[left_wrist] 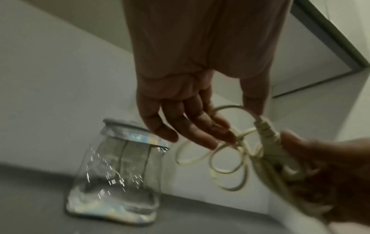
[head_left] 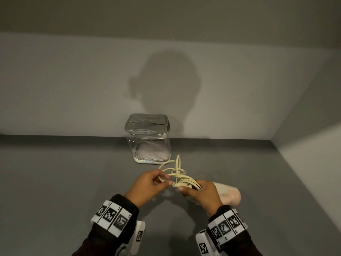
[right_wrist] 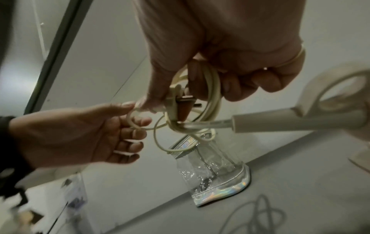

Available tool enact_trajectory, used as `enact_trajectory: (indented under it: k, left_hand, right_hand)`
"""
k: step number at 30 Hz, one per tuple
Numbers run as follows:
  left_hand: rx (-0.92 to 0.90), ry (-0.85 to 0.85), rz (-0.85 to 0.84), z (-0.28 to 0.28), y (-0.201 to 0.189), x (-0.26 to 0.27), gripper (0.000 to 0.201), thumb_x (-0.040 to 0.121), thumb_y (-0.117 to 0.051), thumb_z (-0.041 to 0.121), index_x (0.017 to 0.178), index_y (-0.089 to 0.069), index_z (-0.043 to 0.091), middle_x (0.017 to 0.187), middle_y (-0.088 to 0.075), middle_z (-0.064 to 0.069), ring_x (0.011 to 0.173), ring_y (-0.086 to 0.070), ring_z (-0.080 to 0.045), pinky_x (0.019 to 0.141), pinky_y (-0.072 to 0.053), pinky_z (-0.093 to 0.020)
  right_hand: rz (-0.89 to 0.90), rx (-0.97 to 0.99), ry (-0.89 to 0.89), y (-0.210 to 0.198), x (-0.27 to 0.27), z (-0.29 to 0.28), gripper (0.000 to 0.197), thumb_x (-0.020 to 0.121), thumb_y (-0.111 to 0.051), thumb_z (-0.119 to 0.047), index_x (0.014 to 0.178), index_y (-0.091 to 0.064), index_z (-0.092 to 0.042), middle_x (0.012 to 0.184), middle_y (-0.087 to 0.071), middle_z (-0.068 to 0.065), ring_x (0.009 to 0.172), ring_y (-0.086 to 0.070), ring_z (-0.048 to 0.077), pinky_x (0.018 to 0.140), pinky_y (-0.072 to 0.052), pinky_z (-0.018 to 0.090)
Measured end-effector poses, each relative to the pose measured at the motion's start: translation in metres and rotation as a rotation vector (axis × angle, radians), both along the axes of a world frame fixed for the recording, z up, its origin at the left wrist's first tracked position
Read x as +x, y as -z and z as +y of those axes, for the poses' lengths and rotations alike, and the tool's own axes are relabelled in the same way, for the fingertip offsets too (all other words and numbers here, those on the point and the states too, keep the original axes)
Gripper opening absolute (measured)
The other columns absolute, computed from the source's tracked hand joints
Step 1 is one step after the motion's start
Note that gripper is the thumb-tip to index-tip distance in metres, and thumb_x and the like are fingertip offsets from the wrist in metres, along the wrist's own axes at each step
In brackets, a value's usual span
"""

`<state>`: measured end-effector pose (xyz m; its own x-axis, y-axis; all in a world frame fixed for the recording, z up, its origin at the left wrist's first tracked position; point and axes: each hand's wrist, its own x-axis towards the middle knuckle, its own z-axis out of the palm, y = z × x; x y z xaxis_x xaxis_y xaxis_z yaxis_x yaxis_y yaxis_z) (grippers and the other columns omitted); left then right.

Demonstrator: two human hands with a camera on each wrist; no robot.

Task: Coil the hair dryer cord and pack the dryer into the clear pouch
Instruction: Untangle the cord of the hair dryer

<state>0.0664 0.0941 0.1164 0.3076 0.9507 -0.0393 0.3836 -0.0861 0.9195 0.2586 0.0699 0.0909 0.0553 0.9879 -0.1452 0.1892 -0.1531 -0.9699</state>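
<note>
A cream cord [head_left: 177,171] is bunched in loose loops between my hands, above the grey table. My right hand [head_left: 186,189] grips the gathered coils and the plug [right_wrist: 177,102]. My left hand [head_left: 164,180] pinches one small loop [right_wrist: 133,118] between thumb and forefinger, its other fingers loosely spread. The pale pink hair dryer [head_left: 229,194] sits just right of my right hand, its handle [right_wrist: 290,121] pointing at the coils. The clear pouch [head_left: 148,143] stands upright behind the cord, its silver top [head_left: 146,124] closed.
The grey table [head_left: 64,172] meets a pale wall [head_left: 73,89] just behind the pouch, and a second wall [head_left: 313,145] closes the right side. Blurred clutter [right_wrist: 74,197] shows low on the left in the right wrist view.
</note>
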Motion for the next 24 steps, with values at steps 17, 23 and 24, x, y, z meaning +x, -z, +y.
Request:
enact_trajectory:
  k: [17, 23, 24]
  left_hand:
    - [0.331, 0.111, 0.362, 0.028, -0.021, -0.022, 0.020, 0.087, -0.053, 0.013, 0.097, -0.068, 0.020, 0.080, -0.046, 0.018, 0.076, -0.048, -0.002, 0.075, -0.038, -0.018]
    - [0.181, 0.252, 0.395, 0.017, -0.009, 0.001, 0.027, 0.082, -0.050, 0.025, 0.101, -0.066, 0.014, 0.082, -0.040, 0.015, 0.078, -0.045, -0.002, 0.080, -0.034, -0.019]
    - [0.088, 0.259, 0.284, 0.014, -0.007, 0.004, 0.039, 0.075, -0.048, 0.035, 0.101, -0.065, 0.012, 0.083, -0.044, 0.013, 0.080, -0.047, -0.001, 0.081, -0.035, -0.019]
  right_hand:
    - [-0.394, 0.340, -0.179, 0.001, 0.014, -0.003, 0.029, 0.078, -0.055, -0.014, 0.082, -0.066, -0.041, 0.078, -0.064, -0.004, 0.083, -0.047, 0.011, 0.072, -0.033, 0.019]
    - [-0.280, 0.284, -0.099, -0.013, 0.005, 0.002, 0.048, 0.076, -0.055, 0.008, 0.095, -0.069, -0.033, 0.080, -0.041, -0.007, 0.081, -0.048, 0.014, 0.074, -0.036, 0.006]
    - [-0.273, 0.251, -0.065, -0.017, 0.004, 0.003, 0.042, 0.075, -0.057, 0.009, 0.095, -0.070, -0.026, 0.078, -0.041, -0.006, 0.077, -0.048, 0.012, 0.072, -0.036, 0.005]
